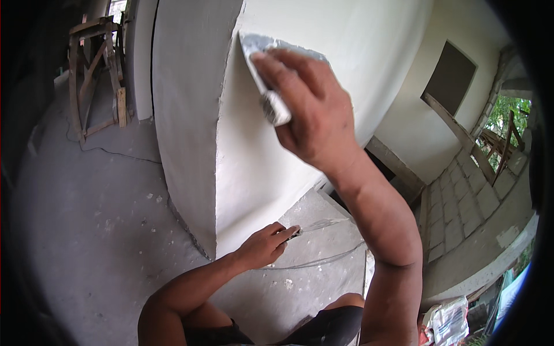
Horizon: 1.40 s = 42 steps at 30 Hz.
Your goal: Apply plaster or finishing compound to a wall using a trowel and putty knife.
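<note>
One trowel (259,44) beneath the right fingers (277,73)

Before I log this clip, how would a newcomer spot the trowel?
Start at the white wall's jagged vertical corner. High beside it, the right hand grips the trowel. Its wide grey blade sets it apart from the mostly hidden item in the left hand.

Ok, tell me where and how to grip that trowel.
Take the trowel probably by its pale handle, from below, on the side away from the wall, as the right hand does: the stubby handle end juts out, while the thin blade faces the wall.
</note>
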Tool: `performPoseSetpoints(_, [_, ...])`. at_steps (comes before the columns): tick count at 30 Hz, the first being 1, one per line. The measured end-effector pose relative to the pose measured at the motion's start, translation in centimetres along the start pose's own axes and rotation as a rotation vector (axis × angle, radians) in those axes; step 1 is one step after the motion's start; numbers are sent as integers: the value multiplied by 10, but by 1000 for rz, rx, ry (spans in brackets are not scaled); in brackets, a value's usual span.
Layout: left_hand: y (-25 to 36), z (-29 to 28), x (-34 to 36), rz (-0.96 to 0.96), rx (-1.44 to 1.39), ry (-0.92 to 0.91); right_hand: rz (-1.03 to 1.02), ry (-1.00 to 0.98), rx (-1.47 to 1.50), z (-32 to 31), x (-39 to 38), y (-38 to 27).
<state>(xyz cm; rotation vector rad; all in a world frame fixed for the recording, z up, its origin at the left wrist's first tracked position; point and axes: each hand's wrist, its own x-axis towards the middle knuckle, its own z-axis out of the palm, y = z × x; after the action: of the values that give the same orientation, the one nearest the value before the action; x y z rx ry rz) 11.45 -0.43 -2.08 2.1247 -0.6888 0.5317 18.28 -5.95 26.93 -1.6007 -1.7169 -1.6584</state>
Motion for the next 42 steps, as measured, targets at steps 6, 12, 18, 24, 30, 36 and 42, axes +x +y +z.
performPoseSetpoints(6, [-10,9,-9,-60,-111,-5,54,-299,131,18,-99,-64])
performPoseSetpoints(12, [-25,1,-21,-270,-278,-42,201,-258,310,-37,-131,-59])
performPoseSetpoints(18, [-4,-45,-4,-603,-1043,127,259,-52,411,-111,-160,-37])
performPoseSetpoints(24, [22,-70,4,-425,-1235,137,123,-395,325,-121,-204,-31])
performPoseSetpoints(30, [52,-105,-53,-250,-1193,284,393,-377,184,-107,-230,15])
performPoseSetpoints(36, [77,-102,-95,-209,-515,970,367,-43,138,-55,-121,21])
performPoseSetpoints(42, [81,-122,-93,-76,-222,1154,392,227,652,-59,-68,-12])
